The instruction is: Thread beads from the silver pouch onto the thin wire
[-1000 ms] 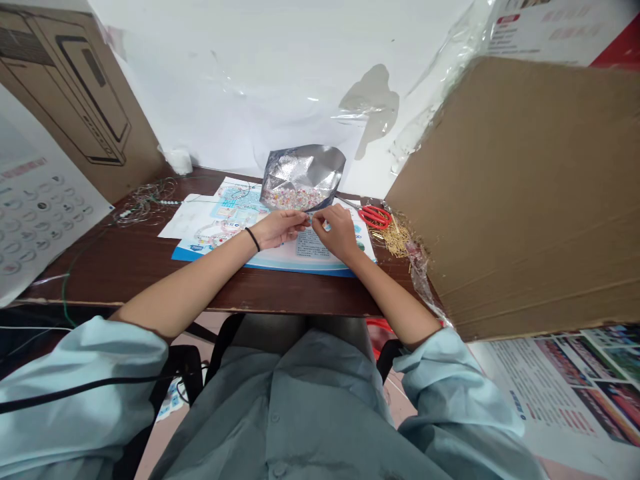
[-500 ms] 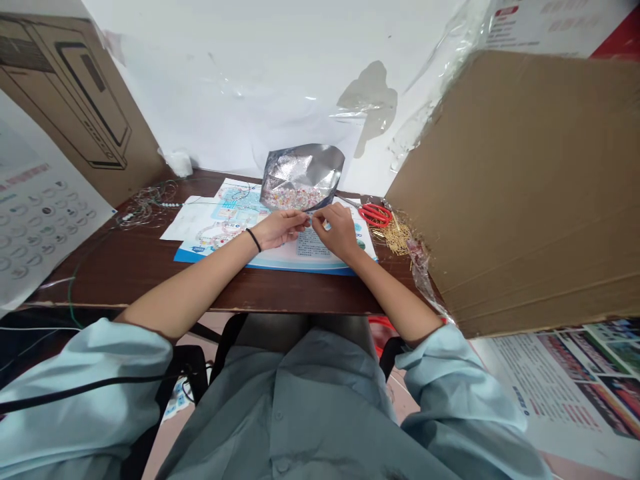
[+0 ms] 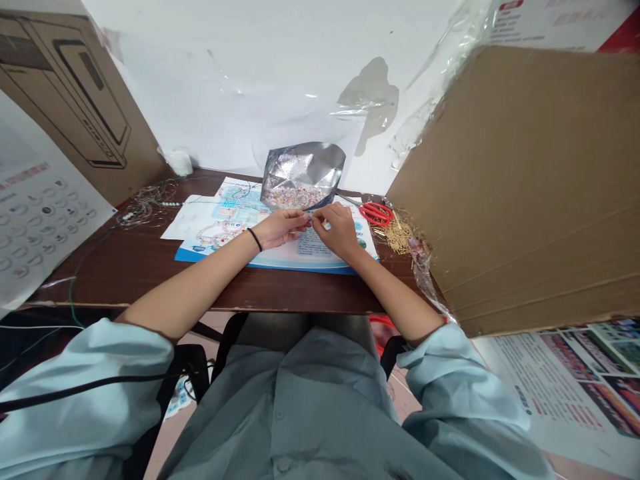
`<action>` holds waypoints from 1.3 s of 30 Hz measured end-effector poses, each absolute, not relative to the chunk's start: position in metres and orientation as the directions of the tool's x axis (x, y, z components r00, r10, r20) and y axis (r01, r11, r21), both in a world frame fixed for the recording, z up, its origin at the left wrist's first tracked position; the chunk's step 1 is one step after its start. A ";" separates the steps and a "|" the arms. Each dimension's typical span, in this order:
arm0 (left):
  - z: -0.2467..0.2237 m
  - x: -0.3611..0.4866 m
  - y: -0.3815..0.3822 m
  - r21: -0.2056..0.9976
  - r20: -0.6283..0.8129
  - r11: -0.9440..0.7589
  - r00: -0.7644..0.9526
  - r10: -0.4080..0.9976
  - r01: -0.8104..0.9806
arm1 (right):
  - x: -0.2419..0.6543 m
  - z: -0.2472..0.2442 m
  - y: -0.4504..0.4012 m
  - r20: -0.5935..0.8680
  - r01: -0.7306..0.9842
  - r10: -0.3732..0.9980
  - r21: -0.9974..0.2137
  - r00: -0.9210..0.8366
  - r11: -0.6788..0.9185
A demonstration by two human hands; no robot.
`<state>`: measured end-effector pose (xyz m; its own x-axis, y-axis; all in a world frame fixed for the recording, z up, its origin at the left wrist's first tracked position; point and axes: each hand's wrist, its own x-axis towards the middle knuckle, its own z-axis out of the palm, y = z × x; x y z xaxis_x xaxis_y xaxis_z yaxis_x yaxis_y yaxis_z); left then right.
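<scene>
Brown cardboard looms beside red scissors and a foil pouch; both hands pinch their fingers closed.

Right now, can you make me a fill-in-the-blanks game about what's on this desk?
The silver foil pouch holds lots of tiny colored ____.
The black wristband is on the person's ____ wrist.
The scissors have ____ handles.
The large sheet at the right of the view is made of brown ____.

Missing words: beads, left, red, cardboard.
</scene>
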<state>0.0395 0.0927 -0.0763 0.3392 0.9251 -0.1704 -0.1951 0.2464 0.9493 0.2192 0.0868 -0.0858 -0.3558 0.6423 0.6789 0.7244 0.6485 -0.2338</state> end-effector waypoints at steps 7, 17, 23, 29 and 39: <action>-0.073 0.041 0.089 0.954 -0.190 0.248 0.302 0.934 -0.170 | 0.222 -0.087 0.091 0.664 0.682 0.636 -0.253 -0.393 0.686; -0.069 0.044 0.086 0.983 -0.123 0.139 0.129 0.984 -0.124 | 0.235 -0.081 0.101 0.630 0.620 0.698 -0.407 -0.341 0.671; -0.057 0.039 0.093 0.901 0.024 -0.016 0.013 1.000 -0.433 | 0.265 -0.082 0.124 0.567 0.703 0.819 -0.544 -0.093 0.457; -0.051 0.034 0.095 0.911 0.034 -0.055 -0.058 0.998 -0.409 | 0.279 -0.094 0.136 0.426 0.773 0.905 -0.577 0.008 0.265; -0.043 0.030 0.089 0.972 0.087 -0.089 -0.017 0.996 -0.217 | 0.278 -0.095 0.134 0.377 0.855 0.926 -0.486 0.019 0.180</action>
<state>0.0301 0.0886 -0.0433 -0.0171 0.9961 0.0869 -0.2166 -0.0886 0.9722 0.2782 0.1342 -0.0950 0.0195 0.9261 0.3769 0.8554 0.1797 -0.4857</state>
